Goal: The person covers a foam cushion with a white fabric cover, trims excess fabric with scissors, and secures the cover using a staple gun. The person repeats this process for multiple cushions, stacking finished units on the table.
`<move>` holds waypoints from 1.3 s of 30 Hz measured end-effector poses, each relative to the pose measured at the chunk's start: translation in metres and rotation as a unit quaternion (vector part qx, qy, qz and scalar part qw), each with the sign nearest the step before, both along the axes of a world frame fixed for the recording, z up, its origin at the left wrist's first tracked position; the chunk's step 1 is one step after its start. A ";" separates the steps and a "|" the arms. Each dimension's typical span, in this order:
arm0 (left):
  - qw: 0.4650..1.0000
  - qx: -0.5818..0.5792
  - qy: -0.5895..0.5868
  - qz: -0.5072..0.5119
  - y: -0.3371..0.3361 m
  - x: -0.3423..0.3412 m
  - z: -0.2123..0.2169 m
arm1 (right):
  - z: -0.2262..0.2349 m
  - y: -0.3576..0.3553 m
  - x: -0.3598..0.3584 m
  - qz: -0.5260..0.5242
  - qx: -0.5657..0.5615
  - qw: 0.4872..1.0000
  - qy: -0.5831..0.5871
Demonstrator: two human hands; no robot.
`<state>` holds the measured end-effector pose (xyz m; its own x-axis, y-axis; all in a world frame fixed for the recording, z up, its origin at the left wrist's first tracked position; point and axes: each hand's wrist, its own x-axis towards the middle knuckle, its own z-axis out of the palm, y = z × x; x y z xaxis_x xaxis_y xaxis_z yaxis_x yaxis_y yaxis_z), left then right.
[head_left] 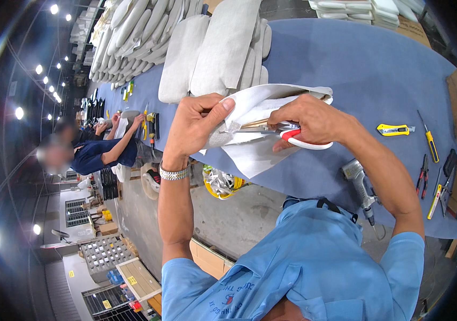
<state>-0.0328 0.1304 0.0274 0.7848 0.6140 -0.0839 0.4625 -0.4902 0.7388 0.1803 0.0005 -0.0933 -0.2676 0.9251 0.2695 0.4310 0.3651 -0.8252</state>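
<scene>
My left hand [199,125] grips a piece of light grey fabric [260,115] wrapped over a padded part, thumb pressed on its upper edge. My right hand [314,120] holds scissors with red and white handles [298,138]. The blades point left into the fabric near my left fingers. Both hands hover above the near edge of a long table covered in blue cloth [346,64]. A metal watch [174,173] sits on my left wrist.
Grey cushion pads [217,48] are stacked at the table's far side. A yellow utility knife [394,129], screwdriver [430,143], pliers [423,174] and an air tool [361,187] lie to the right. A person in dark blue [102,152] works further down on the left.
</scene>
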 end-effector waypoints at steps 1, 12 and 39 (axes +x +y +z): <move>1.000 0.007 0.001 -0.005 0.001 0.002 0.001 | 0.000 -0.002 0.002 -0.007 -0.001 1.000 -0.009; 0.961 0.193 -0.141 0.137 0.020 0.011 -0.012 | -0.127 -0.168 0.058 -0.404 -0.212 0.871 -0.181; 0.947 0.290 -0.131 0.040 -0.064 0.098 -0.005 | 0.006 -0.054 -0.005 -0.436 0.120 0.875 0.172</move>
<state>0.0648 0.0667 0.0223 0.6815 0.5552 0.4767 0.3532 -0.8201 0.4502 0.1753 -0.0533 -0.0874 0.6475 0.6425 0.4097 0.3738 0.2007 -0.9055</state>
